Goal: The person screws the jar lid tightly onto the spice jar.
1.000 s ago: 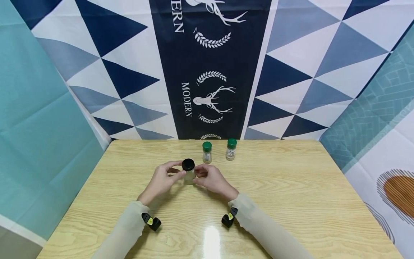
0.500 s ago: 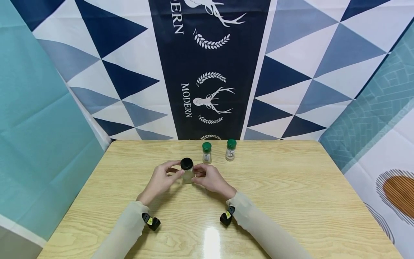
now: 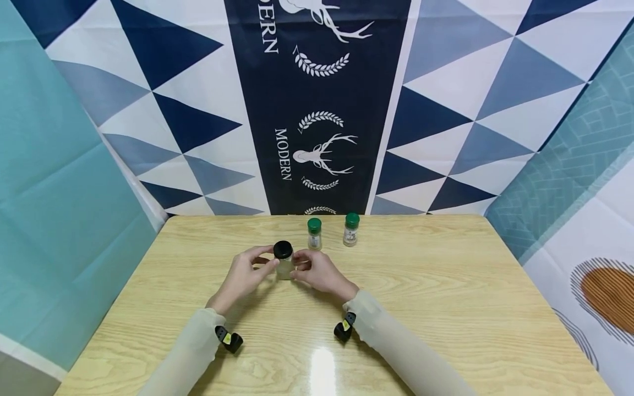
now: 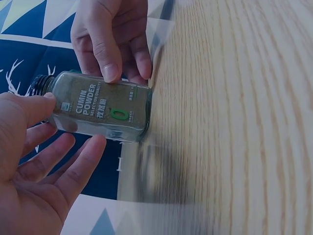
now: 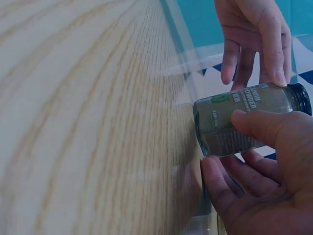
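Observation:
A square glass jar of cumin powder (image 3: 284, 269) with a black lid (image 3: 283, 249) stands upright on the wooden table between both hands. My left hand (image 3: 242, 275) holds its upper part from the left, the thumb (image 4: 43, 104) on the jar's shoulder below the lid and the other fingers spread behind. From the right, my right hand (image 3: 323, 275) grips the lower part, with its thumb (image 5: 254, 122) across the label side and its fingers on the opposite side. The label reads "CUMIN POWDER" in the left wrist view.
Two small green-capped spice bottles stand behind the jar near the table's back edge: one bottle (image 3: 314, 235) just beyond the right hand, another bottle (image 3: 350, 231) farther right. A patterned cloth (image 3: 317, 110) hangs behind the wooden table (image 3: 421, 291).
The cumin jar has shifted slightly left, with the right hand moving along. My left hand keeps nearly the same pose. The head view has drifted a little; the green-capped bottles stay put.

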The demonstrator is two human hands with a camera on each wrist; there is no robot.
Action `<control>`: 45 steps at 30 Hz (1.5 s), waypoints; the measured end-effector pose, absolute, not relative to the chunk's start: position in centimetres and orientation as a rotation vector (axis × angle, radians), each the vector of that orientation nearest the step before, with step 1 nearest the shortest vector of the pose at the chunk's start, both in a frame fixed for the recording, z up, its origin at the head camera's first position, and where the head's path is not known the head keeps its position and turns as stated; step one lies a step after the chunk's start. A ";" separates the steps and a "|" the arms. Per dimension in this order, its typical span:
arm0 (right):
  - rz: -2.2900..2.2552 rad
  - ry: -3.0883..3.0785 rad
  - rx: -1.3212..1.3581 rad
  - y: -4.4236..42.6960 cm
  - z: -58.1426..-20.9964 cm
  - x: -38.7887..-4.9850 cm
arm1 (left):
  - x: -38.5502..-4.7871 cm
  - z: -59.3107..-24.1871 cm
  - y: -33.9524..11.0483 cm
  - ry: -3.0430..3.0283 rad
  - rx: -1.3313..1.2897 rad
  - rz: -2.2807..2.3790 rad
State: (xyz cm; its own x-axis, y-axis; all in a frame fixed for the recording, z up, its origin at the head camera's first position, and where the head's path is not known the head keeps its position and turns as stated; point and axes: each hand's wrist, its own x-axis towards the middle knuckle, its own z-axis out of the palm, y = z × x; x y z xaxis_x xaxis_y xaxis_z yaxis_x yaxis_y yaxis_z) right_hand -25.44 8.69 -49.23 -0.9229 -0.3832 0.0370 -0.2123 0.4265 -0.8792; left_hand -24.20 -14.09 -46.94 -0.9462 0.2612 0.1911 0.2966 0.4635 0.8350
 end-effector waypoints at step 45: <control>-1.446 2.558 -0.545 7.8 -48.8 -26.6 | -24.7 -47.0 -14.5 -2.652 -0.491 -1.648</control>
